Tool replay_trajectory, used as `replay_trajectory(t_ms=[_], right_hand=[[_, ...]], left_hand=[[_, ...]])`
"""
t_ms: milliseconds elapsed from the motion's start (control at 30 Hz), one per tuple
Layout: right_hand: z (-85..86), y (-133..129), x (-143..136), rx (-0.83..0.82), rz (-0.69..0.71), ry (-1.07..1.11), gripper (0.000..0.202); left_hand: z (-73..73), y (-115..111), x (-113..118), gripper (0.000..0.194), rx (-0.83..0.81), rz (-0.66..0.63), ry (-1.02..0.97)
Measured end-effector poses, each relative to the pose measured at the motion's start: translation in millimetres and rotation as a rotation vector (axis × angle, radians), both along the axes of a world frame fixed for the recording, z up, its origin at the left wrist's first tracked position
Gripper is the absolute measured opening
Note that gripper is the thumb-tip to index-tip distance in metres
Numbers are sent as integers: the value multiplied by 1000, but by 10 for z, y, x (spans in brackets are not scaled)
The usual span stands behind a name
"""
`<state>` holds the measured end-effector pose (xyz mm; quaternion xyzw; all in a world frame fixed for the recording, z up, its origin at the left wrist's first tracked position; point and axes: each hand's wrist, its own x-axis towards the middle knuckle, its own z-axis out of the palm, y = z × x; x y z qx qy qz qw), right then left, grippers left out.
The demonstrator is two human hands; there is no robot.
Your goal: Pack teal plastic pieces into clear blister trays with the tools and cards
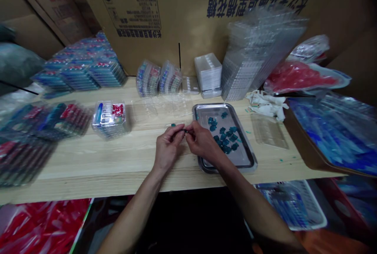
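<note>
My left hand and my right hand meet over the table, fingertips pinched together around a small dark piece. The fingers cover most of it, so its kind cannot be made out. A small teal piece lies on the wood just beyond my left fingers. Under my right wrist stands a shallow metal tray, its left edge partly hidden by my hand. Several teal, square-looking pieces are scattered inside the tray.
Packed transparent boxes stand left on the wooden table, with more stacks behind. Tall stacks of transparent plastic trays rise at the back. A white glove and a carton of blue bags sit right.
</note>
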<state>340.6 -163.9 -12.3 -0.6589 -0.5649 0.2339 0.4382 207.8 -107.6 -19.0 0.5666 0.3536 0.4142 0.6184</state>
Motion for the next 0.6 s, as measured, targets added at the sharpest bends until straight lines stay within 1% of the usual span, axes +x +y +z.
replay_trajectory(t_ms=[67,133,200,233,300,400,467,600], right_hand=[[-24,24,16,-30,5,18,7],[-50,42,20,-49,8,51,4],[-65,49,-2,-31,-11,76,4],[-67,49,-24,-13,-29,79,5],[-63,45,-80,15,-67,70,6],[-56,44,-161,12,-94,33,6],[-56,50,-191,3,-92,6,7],[-52,66,-197,-10,-58,-29,7]], left_hand=[[-14,3,-11,37,4,11,-13],[-14,4,-21,32,-20,40,-38],[0,-3,-24,24,-41,59,-22],[11,-9,-23,23,-55,64,-7],[31,-18,-16,27,-80,69,17],[37,-15,-8,30,-90,110,35],[26,-3,-11,29,-82,127,60],[7,22,-34,30,-56,115,97]])
